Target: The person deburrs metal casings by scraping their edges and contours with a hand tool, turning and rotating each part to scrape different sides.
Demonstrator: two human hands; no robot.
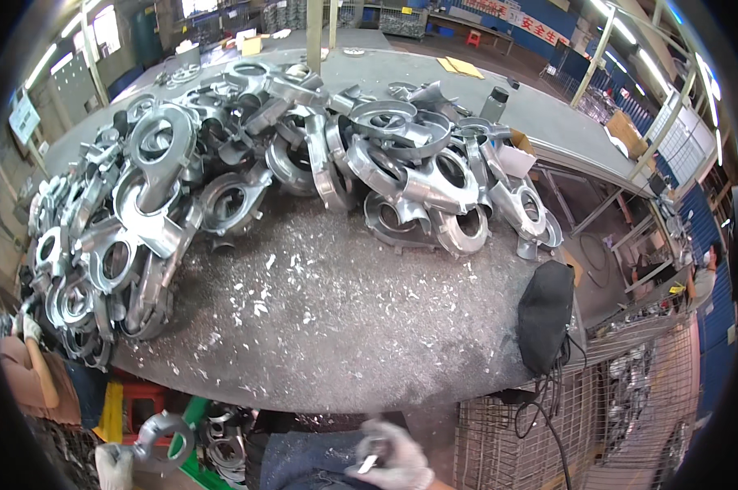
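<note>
At the lower left, my left hand (114, 467) in a pale work glove is closed on the narrow end of a grey metal casting (187, 445) with a large ring. My right hand (397, 459), gloved too and slightly blurred, is in front of my lap. Its fingers are closed around a small dark thing with a bright flat tip (367, 464), whose kind I cannot make out. The two hands are well apart, both below the near edge of the worktable (344, 359). A big heap of similar ring-shaped castings (160, 143) covers the table's far and left parts.
Pale metal shavings (258, 309) lie scattered on the tabletop. A black cloth-like bundle (546, 314) with cables hangs at the right edge, above a wire cage (508, 441). More castings (224, 441) are beside a green frame (191, 412). Another person's arm (38, 367) shows at left.
</note>
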